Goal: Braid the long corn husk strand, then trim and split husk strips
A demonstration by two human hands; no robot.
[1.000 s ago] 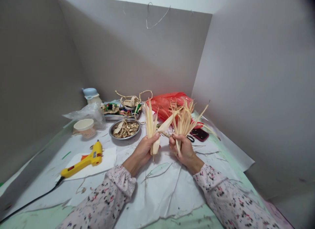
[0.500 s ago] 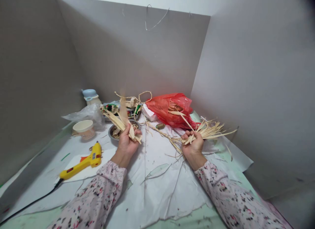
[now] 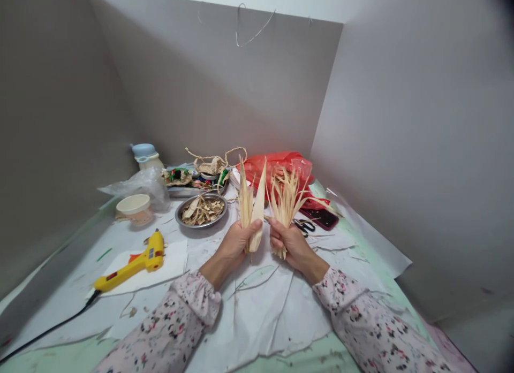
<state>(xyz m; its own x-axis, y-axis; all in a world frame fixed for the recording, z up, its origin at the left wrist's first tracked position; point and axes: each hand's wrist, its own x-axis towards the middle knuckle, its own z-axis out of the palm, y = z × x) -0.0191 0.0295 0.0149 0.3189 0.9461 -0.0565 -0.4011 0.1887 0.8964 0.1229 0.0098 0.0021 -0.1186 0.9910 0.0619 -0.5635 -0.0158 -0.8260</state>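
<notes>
In the middle of the head view my two hands are held close together above the white paper. My left hand [image 3: 237,239] is closed around a few wide, pale corn husk leaves [image 3: 246,199], which stand upright from the grip. A thick bundle of narrow corn husk strips [image 3: 286,196] fans upward out of my right hand [image 3: 292,242], whose fingers are wrapped round its lower part. The lower ends of both bunches poke out beneath the fists. A small gap separates the two hands.
A yellow glue gun [image 3: 136,265] lies at left with its cord. Behind stand a metal bowl of husk scraps [image 3: 219,219], a paper cup [image 3: 135,210], a tray of woven pieces [image 3: 176,192] and a red plastic bag [image 3: 257,167]. Scissors [image 3: 307,226] and a phone [image 3: 323,219] lie at right.
Half a second ago my hands were spread apart, with both bunches tilted outward. Now they are back together at the middle and the bunches stand upright. Each hand has kept its hold.
</notes>
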